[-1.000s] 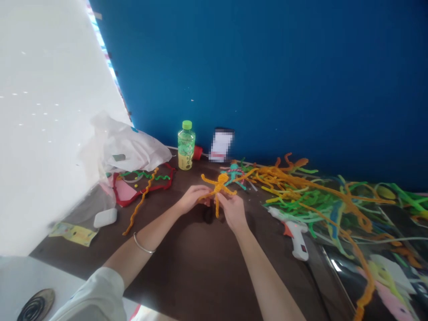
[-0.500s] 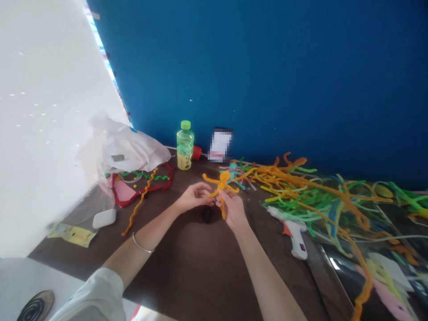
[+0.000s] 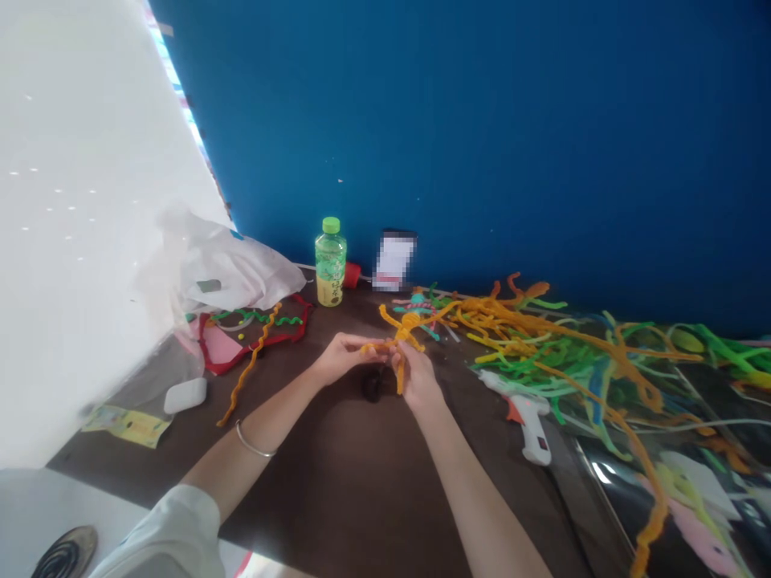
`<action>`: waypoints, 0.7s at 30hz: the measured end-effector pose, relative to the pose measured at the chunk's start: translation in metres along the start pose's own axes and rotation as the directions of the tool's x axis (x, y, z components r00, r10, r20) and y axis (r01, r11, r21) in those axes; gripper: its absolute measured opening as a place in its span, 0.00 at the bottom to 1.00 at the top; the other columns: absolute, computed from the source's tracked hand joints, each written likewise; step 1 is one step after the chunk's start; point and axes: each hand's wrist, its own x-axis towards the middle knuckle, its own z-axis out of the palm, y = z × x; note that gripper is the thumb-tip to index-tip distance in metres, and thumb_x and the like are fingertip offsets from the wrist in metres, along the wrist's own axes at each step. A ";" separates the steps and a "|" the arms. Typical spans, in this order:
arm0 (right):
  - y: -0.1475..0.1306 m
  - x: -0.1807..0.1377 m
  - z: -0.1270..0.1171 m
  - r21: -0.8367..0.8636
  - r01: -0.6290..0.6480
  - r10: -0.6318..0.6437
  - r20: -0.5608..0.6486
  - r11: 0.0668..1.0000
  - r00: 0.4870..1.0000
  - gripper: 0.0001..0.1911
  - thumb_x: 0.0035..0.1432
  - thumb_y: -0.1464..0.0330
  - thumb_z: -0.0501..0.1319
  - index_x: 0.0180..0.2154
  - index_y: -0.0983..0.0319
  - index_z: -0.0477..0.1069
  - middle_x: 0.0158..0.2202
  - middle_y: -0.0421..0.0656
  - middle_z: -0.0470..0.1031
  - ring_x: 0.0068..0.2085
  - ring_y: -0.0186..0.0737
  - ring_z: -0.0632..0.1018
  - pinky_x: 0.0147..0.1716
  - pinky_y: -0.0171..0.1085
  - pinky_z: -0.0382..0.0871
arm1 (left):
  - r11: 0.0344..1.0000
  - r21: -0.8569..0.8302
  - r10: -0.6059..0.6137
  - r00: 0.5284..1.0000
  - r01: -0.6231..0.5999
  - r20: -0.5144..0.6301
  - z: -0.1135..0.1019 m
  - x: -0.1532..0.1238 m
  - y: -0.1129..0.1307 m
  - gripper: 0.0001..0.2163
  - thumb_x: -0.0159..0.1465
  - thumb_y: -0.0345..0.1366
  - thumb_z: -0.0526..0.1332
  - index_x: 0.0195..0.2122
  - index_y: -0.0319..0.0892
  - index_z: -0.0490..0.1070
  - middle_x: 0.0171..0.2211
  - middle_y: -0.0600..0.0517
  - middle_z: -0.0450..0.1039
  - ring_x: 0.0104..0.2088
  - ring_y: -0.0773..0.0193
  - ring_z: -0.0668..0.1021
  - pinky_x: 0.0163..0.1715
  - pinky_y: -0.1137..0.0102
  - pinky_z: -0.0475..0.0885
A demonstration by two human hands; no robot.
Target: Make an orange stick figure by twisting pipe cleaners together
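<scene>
Between my two hands is an orange pipe-cleaner figure [image 3: 408, 321] with several thin limbs, held above the brown table. My right hand [image 3: 418, 374] pinches its middle, and one limb hangs down below the fingers. My left hand [image 3: 344, 358] is closed on a limb at the figure's left side, its fingertips close to those of my right hand. A small dark round object [image 3: 372, 387] lies on the table just under the hands. Behind the figure lies a teal pipe-cleaner piece [image 3: 418, 302] with a pink striped strand.
A heap of orange and green pipe cleaners [image 3: 542, 345] covers the right side. A white glue gun [image 3: 533, 425] lies before it. Toward the back stand a green-capped bottle [image 3: 331, 265] and a phone [image 3: 394, 261]. At left are a plastic bag [image 3: 241, 269], a white case [image 3: 185, 395] and an orange twisted strand [image 3: 248, 369].
The figure has turned a little in my hands, and its upper left limb now points more upward. My left fingers have closed in on a limb near my right hand.
</scene>
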 end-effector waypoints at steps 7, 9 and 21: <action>0.002 0.000 0.001 0.064 0.041 -0.042 0.004 0.997 0.999 0.10 0.36 0.66 0.69 0.23 0.62 0.71 0.25 0.39 0.75 0.31 0.35 0.77 0.33 0.31 0.74 | 0.972 -0.234 0.000 0.994 -0.026 -0.108 0.003 0.002 -0.003 0.14 0.46 0.37 0.68 0.33 0.36 0.74 0.31 0.46 0.77 0.32 0.62 0.78 0.41 0.63 0.70; 0.003 -0.002 0.002 0.069 0.073 -0.074 0.012 0.995 0.997 0.10 0.36 0.65 0.69 0.24 0.61 0.70 0.26 0.39 0.75 0.32 0.36 0.78 0.35 0.34 0.74 | 0.965 -0.262 -0.021 0.986 -0.024 -0.165 0.004 0.003 -0.004 0.14 0.48 0.38 0.67 0.33 0.36 0.73 0.30 0.46 0.77 0.32 0.62 0.78 0.41 0.64 0.70; 0.002 -0.002 -0.002 -0.003 0.010 -0.009 0.130 1.000 0.992 0.09 0.42 0.64 0.65 0.27 0.60 0.70 0.26 0.39 0.75 0.32 0.40 0.78 0.38 0.43 0.75 | 0.967 -0.254 -0.045 0.957 -0.030 -0.288 -0.002 0.007 -0.004 0.11 0.47 0.33 0.68 0.31 0.35 0.73 0.27 0.49 0.76 0.29 0.64 0.78 0.36 0.68 0.72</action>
